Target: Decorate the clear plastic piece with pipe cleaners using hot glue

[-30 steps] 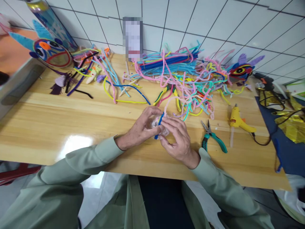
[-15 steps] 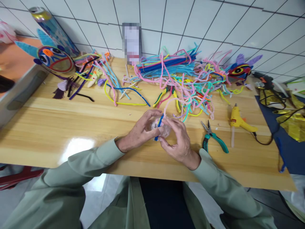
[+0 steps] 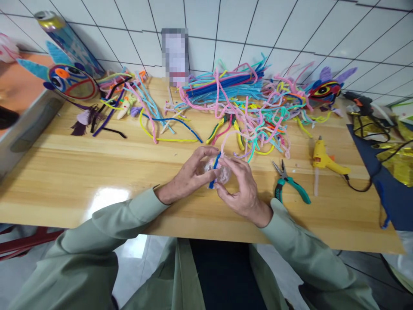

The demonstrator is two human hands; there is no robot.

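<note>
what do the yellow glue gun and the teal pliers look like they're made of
The glue gun looks like hard plastic, from its smooth, even yellow. The pliers seem metal at their grey tips, with coloured teal-and-black grips, perhaps plastic or rubber.

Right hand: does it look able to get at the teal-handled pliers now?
Probably yes: the teal-handled pliers lie beside the right hand, nothing visible between. But its fingers are on the clear ball, so it likely must let go first.

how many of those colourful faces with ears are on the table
2: one blue-eared face at the left beside the tall can, one purple-eared face right of the pipe cleaner pile. The pile could hide more.
</note>
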